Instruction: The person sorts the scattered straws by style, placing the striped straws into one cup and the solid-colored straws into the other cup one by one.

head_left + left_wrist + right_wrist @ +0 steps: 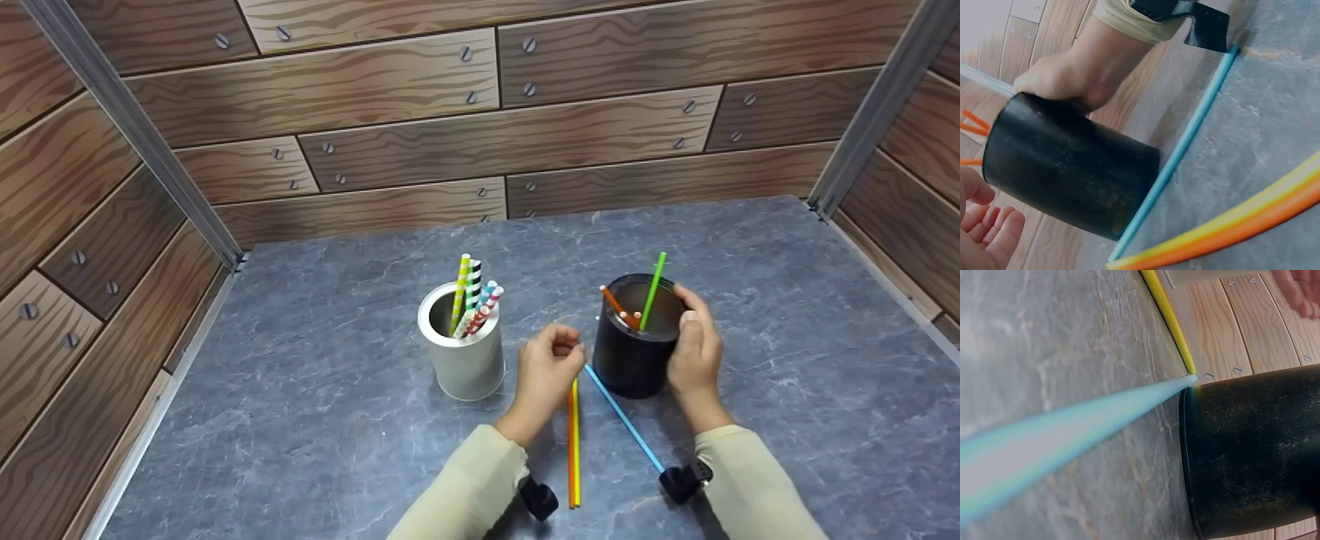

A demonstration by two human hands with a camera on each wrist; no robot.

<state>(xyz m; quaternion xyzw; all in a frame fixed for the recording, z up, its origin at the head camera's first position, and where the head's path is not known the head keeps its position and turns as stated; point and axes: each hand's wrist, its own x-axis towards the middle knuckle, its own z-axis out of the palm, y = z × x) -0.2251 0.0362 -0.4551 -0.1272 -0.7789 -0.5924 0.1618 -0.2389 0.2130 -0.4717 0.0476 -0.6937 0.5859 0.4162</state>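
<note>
My right hand [694,360] grips the side of an upright black cup [634,367], thumb and fingers at its rim. Inside the cup lean a green straw [653,289] and several orange straws [613,300]. My left hand [546,375] hovers left of the cup, its fingers [1002,230] loosely curled with nothing between them in the left wrist view. On the table below lies a blue straw [626,420], slanting from near the cup's base toward my right wrist. Beside it, a yellow straw [577,457] and an orange straw [571,465] lie side by side.
A white cup [469,371] stands to the left, with several striped paper straws [474,289] in it. The grey marbled table [315,420] is walled by wood-pattern panels [397,82]. Black wrist cameras [538,499] sit under both sleeves.
</note>
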